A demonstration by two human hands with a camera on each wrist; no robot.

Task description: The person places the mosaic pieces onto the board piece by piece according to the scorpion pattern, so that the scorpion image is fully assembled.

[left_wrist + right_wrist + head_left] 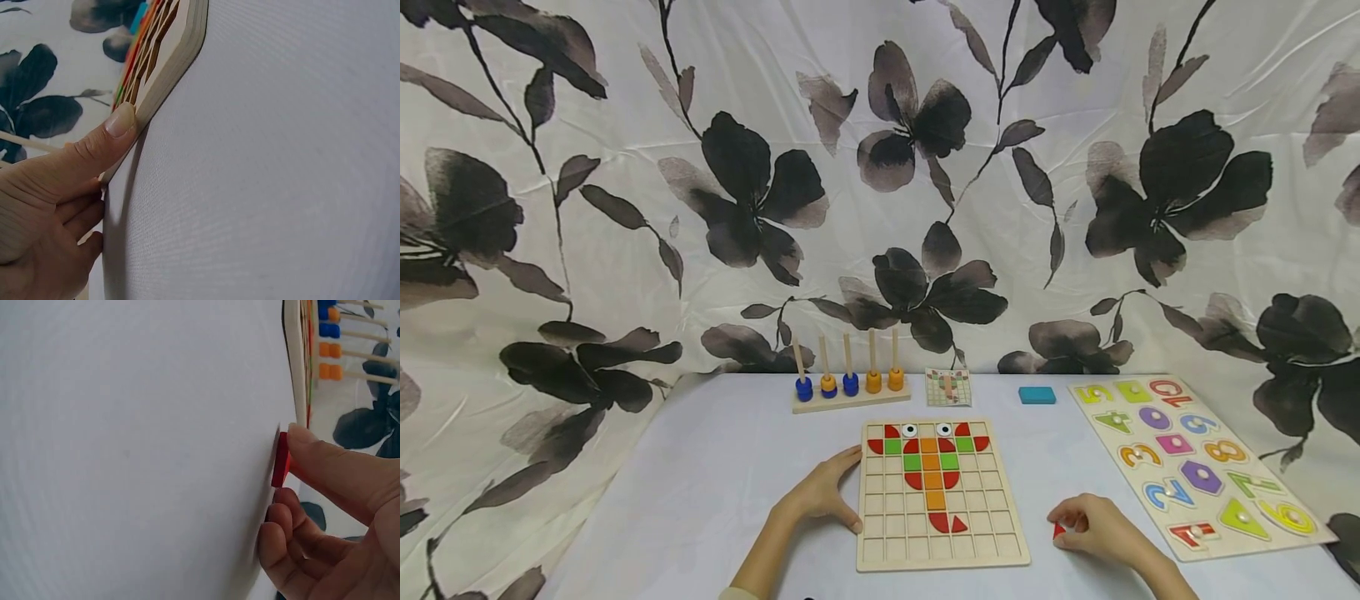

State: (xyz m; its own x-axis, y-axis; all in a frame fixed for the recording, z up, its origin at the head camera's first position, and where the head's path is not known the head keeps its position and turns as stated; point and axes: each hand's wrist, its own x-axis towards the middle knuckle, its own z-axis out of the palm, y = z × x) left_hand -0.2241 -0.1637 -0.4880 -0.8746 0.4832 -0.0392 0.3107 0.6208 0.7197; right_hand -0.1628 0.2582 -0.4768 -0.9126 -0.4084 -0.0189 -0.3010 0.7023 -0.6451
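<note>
A square wooden grid board (895, 546) lies on the white table, holding red, green and orange pieces and two eye pieces. My left hand (823, 490) rests against its left edge, thumb and forefinger spread apart. In the left wrist view the thumb of the left hand (56, 187) touches the board's rim (172, 78). Right of the board, my right hand (1097, 527) pinches a small red piece (1058, 531) between thumb and fingers. In the right wrist view this red piece (281, 459) stands on edge close to the tabletop. Its full shape is partly hidden by the fingers.
Behind the board stand a wooden peg stand (850, 402) with blue and orange beads, a small pattern card (948, 388) and a teal block (1037, 396). A number-and-shape puzzle board (1206, 467) lies at the right. A floral cloth (865, 217) hangs behind the table.
</note>
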